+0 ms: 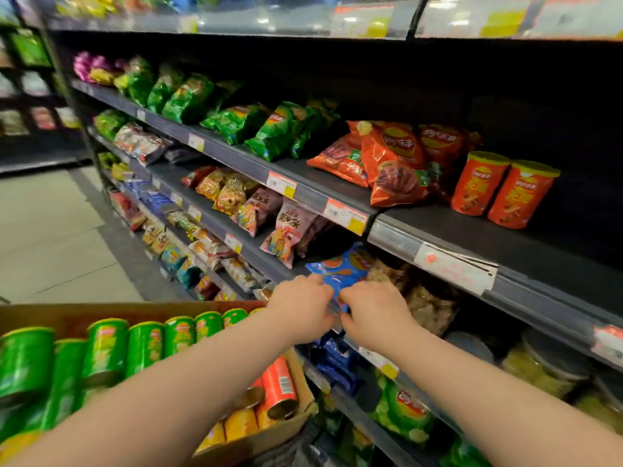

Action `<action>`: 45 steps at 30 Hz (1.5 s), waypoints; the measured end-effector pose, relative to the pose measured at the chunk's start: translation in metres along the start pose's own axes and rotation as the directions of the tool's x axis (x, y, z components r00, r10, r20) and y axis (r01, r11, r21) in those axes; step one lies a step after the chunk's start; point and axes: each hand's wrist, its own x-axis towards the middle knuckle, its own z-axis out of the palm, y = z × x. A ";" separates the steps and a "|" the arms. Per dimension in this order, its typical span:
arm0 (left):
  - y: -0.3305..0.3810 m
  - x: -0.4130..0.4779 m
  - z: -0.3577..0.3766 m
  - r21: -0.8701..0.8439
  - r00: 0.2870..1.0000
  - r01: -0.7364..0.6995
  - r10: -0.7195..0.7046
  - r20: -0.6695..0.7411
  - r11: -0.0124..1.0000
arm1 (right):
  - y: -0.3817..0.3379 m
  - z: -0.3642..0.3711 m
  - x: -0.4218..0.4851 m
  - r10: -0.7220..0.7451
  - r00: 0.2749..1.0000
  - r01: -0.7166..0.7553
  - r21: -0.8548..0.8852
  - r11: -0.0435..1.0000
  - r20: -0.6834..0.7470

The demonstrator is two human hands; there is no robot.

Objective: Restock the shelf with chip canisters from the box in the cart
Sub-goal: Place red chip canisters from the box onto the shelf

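Note:
A cardboard box [300,416] at the lower left holds several green chip canisters [104,348], plus orange [279,385] and yellow canisters [241,424] lying at its right end. Two orange canisters [504,190] stand upright on the upper shelf [472,241] at the right. Both arms reach past the box to the shelf below. My left hand [301,306] and my right hand [374,313] sit side by side, fingers curled on the lower edge of a blue chip bag [340,269] there.
Green [269,129] and orange chip bags [391,163] line the upper shelf left of the canisters. Pink snack bags [286,230] fill the middle shelf. Lidded tubs [539,365] stand at lower right. The tiled aisle floor [50,237] runs off to the left.

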 end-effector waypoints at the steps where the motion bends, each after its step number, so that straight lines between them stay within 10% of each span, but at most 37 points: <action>1: -0.014 -0.012 0.006 -0.004 1.000 0.017 -0.017 0.027 1.000 | -0.017 0.005 0.004 -0.013 1.000 0.013 0.008 1.000 0.015; 17: -0.188 -0.172 0.102 -0.025 0.903 0.279 -0.253 0.348 0.960 | -0.201 0.093 0.018 -0.039 0.931 0.013 0.074 0.997 0.363; 45: -0.196 -0.099 0.197 -0.200 0.581 0.715 -0.410 0.702 0.670 | -0.162 0.231 0.120 -0.076 0.669 -0.282 0.347 0.894 0.740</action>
